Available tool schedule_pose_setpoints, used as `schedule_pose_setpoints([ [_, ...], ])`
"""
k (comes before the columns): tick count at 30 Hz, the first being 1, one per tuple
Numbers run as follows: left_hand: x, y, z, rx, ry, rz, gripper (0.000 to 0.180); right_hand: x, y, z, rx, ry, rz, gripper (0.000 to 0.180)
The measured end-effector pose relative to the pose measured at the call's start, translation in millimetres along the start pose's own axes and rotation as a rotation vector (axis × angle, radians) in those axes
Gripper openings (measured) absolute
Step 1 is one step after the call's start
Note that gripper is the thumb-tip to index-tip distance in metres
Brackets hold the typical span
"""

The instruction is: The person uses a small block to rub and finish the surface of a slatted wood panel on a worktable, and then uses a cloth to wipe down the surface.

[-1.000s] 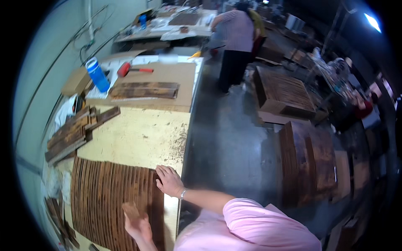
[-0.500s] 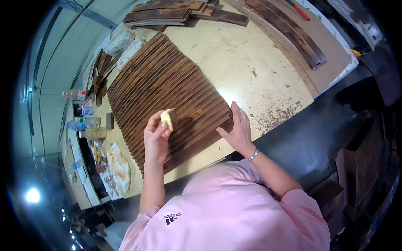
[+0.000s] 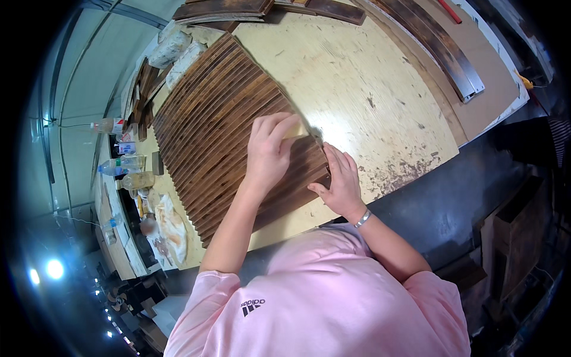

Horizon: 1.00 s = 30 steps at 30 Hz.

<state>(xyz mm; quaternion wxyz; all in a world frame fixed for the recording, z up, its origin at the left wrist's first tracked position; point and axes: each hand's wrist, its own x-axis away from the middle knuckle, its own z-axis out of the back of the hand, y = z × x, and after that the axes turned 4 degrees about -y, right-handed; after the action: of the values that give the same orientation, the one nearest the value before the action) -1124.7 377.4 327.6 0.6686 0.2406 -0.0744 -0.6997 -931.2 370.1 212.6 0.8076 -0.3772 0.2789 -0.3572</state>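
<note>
A broad row of dark brown wooden planks (image 3: 220, 119) lies side by side on the pale tabletop (image 3: 333, 77), their ends stepped along the left. My left hand (image 3: 270, 149) is closed round a pale yellow sponge (image 3: 300, 130), held at the right part of the planks near their right edge. Fingers hide most of the sponge, and I cannot tell how firmly it touches the wood. At the planks' near right edge, my right hand (image 3: 342, 181) rests with fingers stretched and thumb spread, holding nothing. Its fingertips lie along that edge.
Several plastic bottles (image 3: 122, 165) and a stained cloth (image 3: 171, 229) line the table's left side. White wrapped bundles (image 3: 184, 62) sit behind them. More planks (image 3: 226, 8) are stacked at the far edge; long boards (image 3: 428, 41) lie far right. Dark flakes (image 3: 395, 175) litter the right corner.
My left hand has moved right and farther away with the sponge, from the near middle of the planks to their right edge. My right hand stays nearly in place.
</note>
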Motion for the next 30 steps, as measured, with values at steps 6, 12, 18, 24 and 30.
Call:
schedule_pose_setpoints([
  [6,-5,11,-15,0.01,-0.08,-0.019,0.048,1,8,-4,-0.001,0.027,0.046,0.092],
  [12,52,-20,23,-0.134,-0.175,0.072,0.051,-1,2,0,-0.028,0.039,0.032,0.091],
  [18,55,-18,34,-0.175,-0.056,0.105,0.048,-2,-2,2,-0.013,0.063,0.024,0.087],
  [24,-5,15,-15,-0.103,-0.069,-0.078,0.043,0,-5,-2,0.029,0.09,0.047,0.083],
  [30,32,-14,-5,-0.129,-0.079,-0.087,0.045,0,0,-9,0.036,0.177,0.071,0.076],
])
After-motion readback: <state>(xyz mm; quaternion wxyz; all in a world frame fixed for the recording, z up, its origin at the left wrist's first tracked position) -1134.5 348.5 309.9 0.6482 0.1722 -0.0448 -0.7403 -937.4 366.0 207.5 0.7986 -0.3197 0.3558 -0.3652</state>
